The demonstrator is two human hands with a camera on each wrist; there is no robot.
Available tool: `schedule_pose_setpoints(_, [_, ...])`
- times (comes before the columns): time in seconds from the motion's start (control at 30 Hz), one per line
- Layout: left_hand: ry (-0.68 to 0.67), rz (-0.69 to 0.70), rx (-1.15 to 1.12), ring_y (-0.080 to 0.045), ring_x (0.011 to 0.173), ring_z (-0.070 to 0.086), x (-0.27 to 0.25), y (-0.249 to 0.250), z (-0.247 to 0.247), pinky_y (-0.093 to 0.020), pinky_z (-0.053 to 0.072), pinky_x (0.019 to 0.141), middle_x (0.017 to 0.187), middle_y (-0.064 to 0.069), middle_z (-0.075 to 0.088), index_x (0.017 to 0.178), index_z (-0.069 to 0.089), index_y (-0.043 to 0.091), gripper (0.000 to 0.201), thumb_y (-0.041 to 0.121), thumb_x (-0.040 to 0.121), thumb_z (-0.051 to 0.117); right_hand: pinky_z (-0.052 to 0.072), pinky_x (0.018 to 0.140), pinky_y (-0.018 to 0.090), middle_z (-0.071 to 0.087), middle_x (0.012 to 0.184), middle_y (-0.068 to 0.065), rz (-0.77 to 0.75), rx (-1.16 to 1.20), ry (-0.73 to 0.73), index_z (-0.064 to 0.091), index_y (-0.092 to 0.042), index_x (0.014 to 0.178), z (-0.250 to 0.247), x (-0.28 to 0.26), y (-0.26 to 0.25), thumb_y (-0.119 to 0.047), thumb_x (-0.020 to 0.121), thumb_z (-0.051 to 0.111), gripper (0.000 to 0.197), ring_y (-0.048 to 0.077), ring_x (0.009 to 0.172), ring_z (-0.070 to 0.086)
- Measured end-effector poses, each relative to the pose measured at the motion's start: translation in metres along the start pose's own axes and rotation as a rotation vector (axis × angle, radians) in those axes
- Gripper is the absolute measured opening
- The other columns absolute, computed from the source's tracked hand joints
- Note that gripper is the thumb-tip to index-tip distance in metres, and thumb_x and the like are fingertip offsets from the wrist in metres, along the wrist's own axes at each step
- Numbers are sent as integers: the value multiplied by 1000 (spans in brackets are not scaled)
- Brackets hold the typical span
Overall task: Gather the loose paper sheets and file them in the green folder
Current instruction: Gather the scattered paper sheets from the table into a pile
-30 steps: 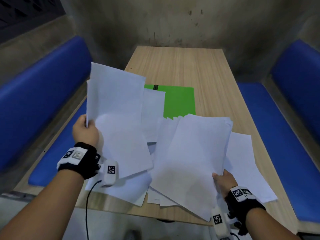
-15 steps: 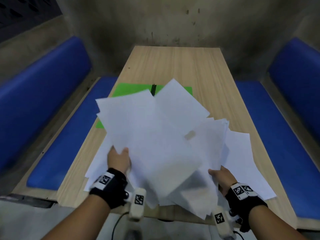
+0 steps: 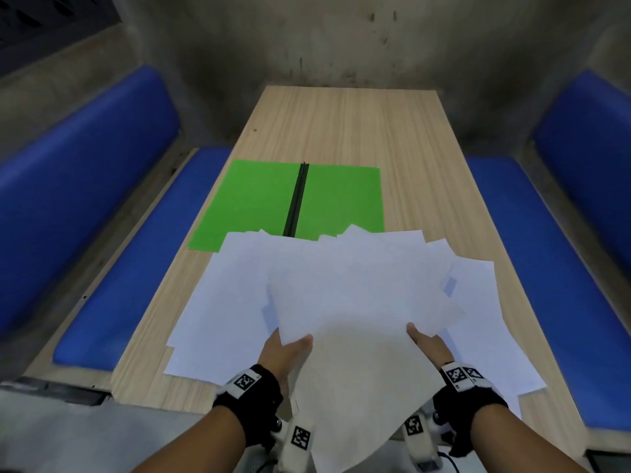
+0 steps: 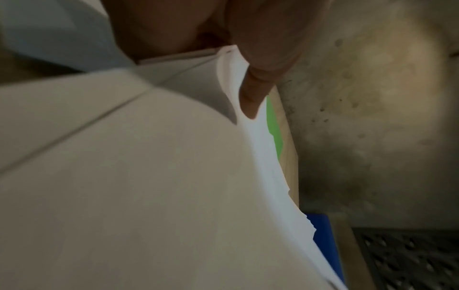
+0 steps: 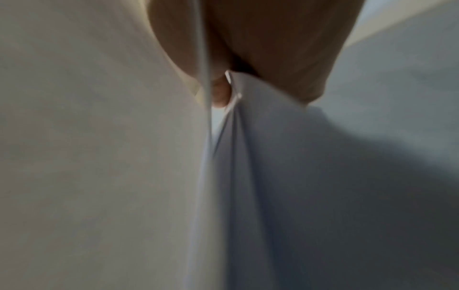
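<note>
A loose bundle of white paper sheets [image 3: 358, 302] is held above the near end of the wooden table [image 3: 345, 128]. My left hand [image 3: 286, 351] pinches the bundle's near left edge, thumb on top. My right hand [image 3: 425, 341] pinches its near right edge. The left wrist view shows a thumb [image 4: 255, 86] pressed on the sheets' [image 4: 149, 176] edge; the right wrist view shows paper [image 5: 248, 157] squeezed between the fingers. The green folder [image 3: 259, 203] lies open and flat beyond the bundle, its dark spine clip [image 3: 296, 199] down the middle. More sheets [image 3: 218, 302] lie on the table below.
Blue padded benches run along the left [image 3: 112, 268] and right [image 3: 546, 268] sides of the table. A stained concrete wall [image 3: 324, 39] closes the far end. A loose sheet [image 3: 488, 329] lies at the near right of the table.
My left hand swung its raised sheets rightward and down onto the right hand's stack. Both hands now hold one merged bundle, and the whole open folder has come into view.
</note>
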State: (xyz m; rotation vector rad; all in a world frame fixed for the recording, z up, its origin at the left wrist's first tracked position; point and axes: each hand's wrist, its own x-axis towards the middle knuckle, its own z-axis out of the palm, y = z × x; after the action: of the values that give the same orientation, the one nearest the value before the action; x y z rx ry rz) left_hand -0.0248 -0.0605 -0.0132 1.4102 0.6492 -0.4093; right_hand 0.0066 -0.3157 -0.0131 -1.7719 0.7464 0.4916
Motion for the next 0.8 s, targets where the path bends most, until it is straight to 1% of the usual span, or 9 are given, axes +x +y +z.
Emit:
schedule_pose_setpoints(0.1, [-97,-120,-107,-27,113,60,-9,-7,-6,-41,42,105,120,-9,67,120,59,10,48,5,75,75,21,112,34,33,151,24,-48,-8,40,31,5,143,0,0,0,-18,99,45,52,34,140,34])
schedule_pose_setpoints(0.23, [-280,-182,-79,-39,95,69,-27,-6,-14,-49,56,78,108,-23,70,111,65,4,32,-9,82,63,25,110,37,44,141,30,-20,69,64,43,13,134,-2,-1,-3,-19,100,43,47,38,132,43])
schedule_pose_setpoints(0.3, [-299,-188,-87,-41,98,67,-28,-4,-22,-50,55,81,108,-23,70,109,66,5,30,-9,83,61,38,101,39,64,103,35,-1,87,71,63,13,100,-2,-7,-5,-29,100,39,48,38,103,58])
schedule_pose_setpoints(0.37, [-235,-171,-54,-42,103,65,-26,0,-30,-52,51,89,109,-24,70,111,63,2,30,-10,84,60,48,67,35,60,54,18,37,168,83,55,-3,61,-2,-9,-7,-37,100,39,54,29,61,56])
schedule_pose_setpoints(0.4, [-176,-138,-24,-41,103,65,-23,2,-35,-51,50,91,110,-24,69,112,61,0,30,-9,83,61,46,55,30,61,52,14,53,243,73,54,-4,61,-3,-7,-4,-38,99,41,52,27,53,56])
schedule_pose_setpoints(0.5, [78,117,256,-29,98,66,-12,15,-52,-41,50,92,116,-17,68,114,61,5,39,8,75,69,55,71,35,68,99,17,61,434,50,60,3,104,-9,-3,0,-38,96,49,44,33,83,68])
schedule_pose_setpoints(0.6, [246,333,463,-19,100,56,-13,44,-65,-28,40,86,117,-4,61,125,57,9,38,6,87,59,52,79,39,66,101,12,23,502,37,55,-2,112,-21,-5,-4,-32,97,49,34,33,91,63])
schedule_pose_setpoints(0.7, [209,456,357,-24,104,58,-11,71,-70,-33,42,87,114,-4,60,121,57,12,33,0,91,53,45,101,46,66,118,10,-23,468,43,54,-4,125,-28,-8,-11,-32,95,52,40,33,106,61])
schedule_pose_setpoints(0.8, [91,521,270,-25,103,62,-7,90,-62,-40,48,92,111,-8,65,110,59,18,29,5,84,61,42,105,49,62,126,11,-93,334,71,54,-4,128,-31,-10,-20,-35,92,57,48,34,112,59])
